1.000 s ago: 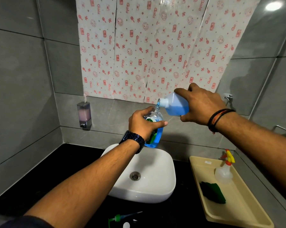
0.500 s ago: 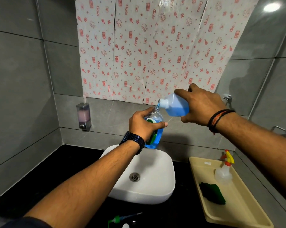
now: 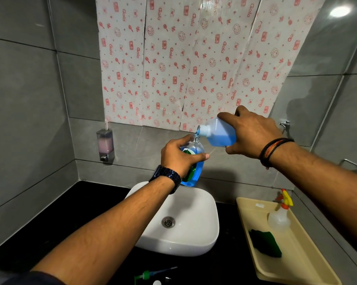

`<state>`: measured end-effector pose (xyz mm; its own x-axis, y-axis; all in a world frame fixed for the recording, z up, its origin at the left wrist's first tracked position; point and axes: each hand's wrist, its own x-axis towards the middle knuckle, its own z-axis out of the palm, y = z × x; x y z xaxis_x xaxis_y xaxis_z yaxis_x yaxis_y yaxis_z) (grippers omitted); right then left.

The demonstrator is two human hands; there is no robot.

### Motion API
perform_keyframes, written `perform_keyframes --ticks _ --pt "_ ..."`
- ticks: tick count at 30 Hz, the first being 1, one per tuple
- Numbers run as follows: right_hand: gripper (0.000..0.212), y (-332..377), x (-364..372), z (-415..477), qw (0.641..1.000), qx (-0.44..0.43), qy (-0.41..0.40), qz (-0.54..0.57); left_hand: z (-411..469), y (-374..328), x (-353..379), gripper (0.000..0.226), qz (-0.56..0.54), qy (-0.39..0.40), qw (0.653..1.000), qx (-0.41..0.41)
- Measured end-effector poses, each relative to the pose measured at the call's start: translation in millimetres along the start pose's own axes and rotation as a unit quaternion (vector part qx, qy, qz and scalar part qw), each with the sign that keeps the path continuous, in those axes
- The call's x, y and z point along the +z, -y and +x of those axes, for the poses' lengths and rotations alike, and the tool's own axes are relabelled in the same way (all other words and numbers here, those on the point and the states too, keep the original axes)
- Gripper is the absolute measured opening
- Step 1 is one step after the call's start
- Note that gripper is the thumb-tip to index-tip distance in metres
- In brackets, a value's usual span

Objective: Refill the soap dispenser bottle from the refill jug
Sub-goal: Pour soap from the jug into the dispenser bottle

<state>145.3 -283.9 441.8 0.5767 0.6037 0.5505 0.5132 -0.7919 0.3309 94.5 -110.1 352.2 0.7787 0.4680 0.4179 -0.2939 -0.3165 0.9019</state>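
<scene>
Left hand (image 3: 178,155): fingers wrapped around the soap dispenser bottle (image 3: 193,161), holding it upright in the air above the rear edge of the sink (image 3: 185,229). A dark watch (image 3: 166,177) sits on this wrist.
Soap dispenser bottle: clear, with a green label, neck open and pump off. Blue liquid fills the lower body; the exact level is hard to judge behind the fingers.
Right hand (image 3: 253,134): clenched around the base end of the refill jug (image 3: 218,133), thumb beneath, fingers over the top. Dark bands (image 3: 274,149) circle the wrist.
Refill jug: translucent, tipped nearly horizontal, spout pointing left and set just above the bottle's neck. Blue liquid lies along its lower side, and a thin blue stream (image 3: 196,132) runs from spout into neck.
Pump head (image 3: 151,274): lying on the black counter (image 3: 50,233) at the near edge, green collar, tube pointing right.
Tray (image 3: 309,262): cream, on the counter right of the sink. It holds a spray bottle (image 3: 279,217) with a yellow and orange trigger, and a green pad (image 3: 266,242).
Wall dispenser (image 3: 105,144): mounted on grey tile left of the sink, pink contents.
Wall covering (image 3: 194,62): white paper with red print, behind both hands.
</scene>
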Motion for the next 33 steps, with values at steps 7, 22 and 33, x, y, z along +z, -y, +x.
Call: perform_keyframes --ticks 7,22,33 --pt "0.084 4 1 -1 1.0 0.005 0.004 0.012 -2 3 -2 0.07 0.006 -0.002 1.0 0.003" --pt "0.072 24 49 -15 0.913 0.142 0.054 0.379 -9 46 -40 0.076 0.028 -0.042 0.999 0.002" --pt "0.066 86 184 -107 0.816 0.145 0.179 0.53 -82 200 -118 0.063 0.131 -0.162 0.975 -0.071"
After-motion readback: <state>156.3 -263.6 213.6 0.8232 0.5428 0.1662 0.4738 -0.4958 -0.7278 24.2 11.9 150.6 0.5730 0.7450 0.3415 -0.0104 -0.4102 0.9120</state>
